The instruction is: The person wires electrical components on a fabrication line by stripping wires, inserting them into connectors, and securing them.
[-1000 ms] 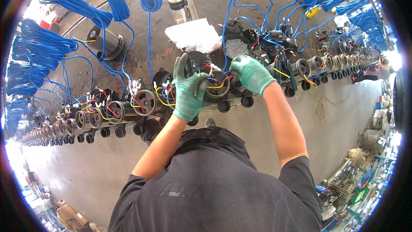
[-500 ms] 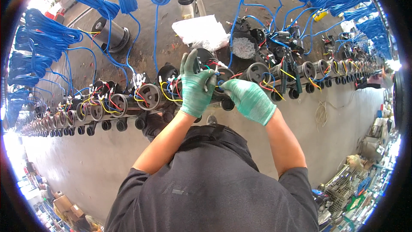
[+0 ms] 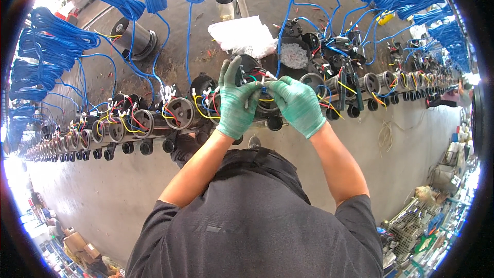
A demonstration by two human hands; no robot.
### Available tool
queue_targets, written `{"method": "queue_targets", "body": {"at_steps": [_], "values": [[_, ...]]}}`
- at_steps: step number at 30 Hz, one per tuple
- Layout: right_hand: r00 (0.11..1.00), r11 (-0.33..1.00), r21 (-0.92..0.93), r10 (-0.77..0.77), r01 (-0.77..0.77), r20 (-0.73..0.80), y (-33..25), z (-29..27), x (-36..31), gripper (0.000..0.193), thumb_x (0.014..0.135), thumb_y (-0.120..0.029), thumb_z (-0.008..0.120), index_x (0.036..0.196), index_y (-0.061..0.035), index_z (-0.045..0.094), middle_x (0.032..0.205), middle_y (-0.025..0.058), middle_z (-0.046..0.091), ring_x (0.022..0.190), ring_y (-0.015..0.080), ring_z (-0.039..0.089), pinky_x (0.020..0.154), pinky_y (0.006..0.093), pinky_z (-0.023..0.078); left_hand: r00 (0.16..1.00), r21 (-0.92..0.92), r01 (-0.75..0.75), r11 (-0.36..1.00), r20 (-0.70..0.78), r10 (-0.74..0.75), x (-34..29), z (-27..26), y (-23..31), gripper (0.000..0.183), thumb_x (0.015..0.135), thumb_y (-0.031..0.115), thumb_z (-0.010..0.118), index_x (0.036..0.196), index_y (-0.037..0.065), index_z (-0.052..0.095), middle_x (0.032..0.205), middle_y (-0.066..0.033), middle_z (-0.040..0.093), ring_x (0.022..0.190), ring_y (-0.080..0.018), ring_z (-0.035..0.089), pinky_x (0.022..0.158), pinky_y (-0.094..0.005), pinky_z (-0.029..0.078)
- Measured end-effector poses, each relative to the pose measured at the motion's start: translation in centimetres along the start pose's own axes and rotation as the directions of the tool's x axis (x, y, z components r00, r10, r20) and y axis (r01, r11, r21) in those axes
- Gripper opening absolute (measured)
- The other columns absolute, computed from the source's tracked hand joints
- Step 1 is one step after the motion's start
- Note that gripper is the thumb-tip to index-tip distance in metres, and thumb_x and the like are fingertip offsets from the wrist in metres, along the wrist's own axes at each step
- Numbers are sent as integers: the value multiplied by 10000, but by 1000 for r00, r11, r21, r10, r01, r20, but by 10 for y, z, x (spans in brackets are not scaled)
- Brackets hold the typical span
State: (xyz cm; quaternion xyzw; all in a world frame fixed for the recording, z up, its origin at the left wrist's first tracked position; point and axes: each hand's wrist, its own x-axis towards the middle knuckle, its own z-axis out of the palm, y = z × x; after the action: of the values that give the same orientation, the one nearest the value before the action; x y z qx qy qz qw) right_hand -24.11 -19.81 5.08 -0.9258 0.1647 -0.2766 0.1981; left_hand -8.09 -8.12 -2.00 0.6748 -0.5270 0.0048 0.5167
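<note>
Both my hands wear green gloves and meet over one of the motor housings in the near row. With thumb and fingertips, my left hand pinches thin wires, two of its fingers pointing up beside a round black cap. From the other side my right hand closes its fingertips on the wires, almost touching the left thumb. Red, green, blue and yellow strands show around the fingertips. The exact wire ends in the pinch are hidden.
More housings with loose wires line the table edge. Beyond my hands lie a white plastic bag, a black bowl of small clear pieces, a jar, a separate motor and coiled blue cables. Pliers-like tools stand right.
My right hand has moved up and left, bringing its fingertips against the wires by the left thumb. The left hand keeps its pinch, almost unmoved.
</note>
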Motion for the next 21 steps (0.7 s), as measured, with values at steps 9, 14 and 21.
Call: {"method": "queue_targets", "body": {"at_steps": [9, 14, 21], "values": [[971, 920, 312, 232, -238, 54, -11, 8, -4, 150, 929, -26, 741, 1077, -6, 749, 987, 190, 741, 890, 390, 740, 783, 439, 588, 997, 48, 45, 998, 66, -48, 1, -6, 14, 269, 843, 69, 781, 1095, 143, 835, 1681, -221, 387, 1596, -508, 242, 1276, -550, 309], [965, 931, 255, 258, -261, 43, -20, 8, -8, 131, 937, -10, 727, 1066, 0, 712, 996, 193, 738, 882, 380, 743, 765, 437, 580, 998, 101, -37, 994, 60, 31, 3, -5, 15, 257, 792, 43, 791, 1023, 140, 850, 1683, -177, 404, 1592, -490, 251, 1256, -538, 351], [927, 905, 209, 344, -370, 150, -27, -5, -3, 76, 995, -75, 674, 953, -12, 668, 814, 183, 668, 723, 319, 702, 672, 421, 550, 991, 125, -82, 989, 115, 68, 1, -10, 16, 289, 785, 18, 812, 1030, 167, 849, 1681, -152, 409, 1599, -475, 241, 1284, -538, 305]]}}
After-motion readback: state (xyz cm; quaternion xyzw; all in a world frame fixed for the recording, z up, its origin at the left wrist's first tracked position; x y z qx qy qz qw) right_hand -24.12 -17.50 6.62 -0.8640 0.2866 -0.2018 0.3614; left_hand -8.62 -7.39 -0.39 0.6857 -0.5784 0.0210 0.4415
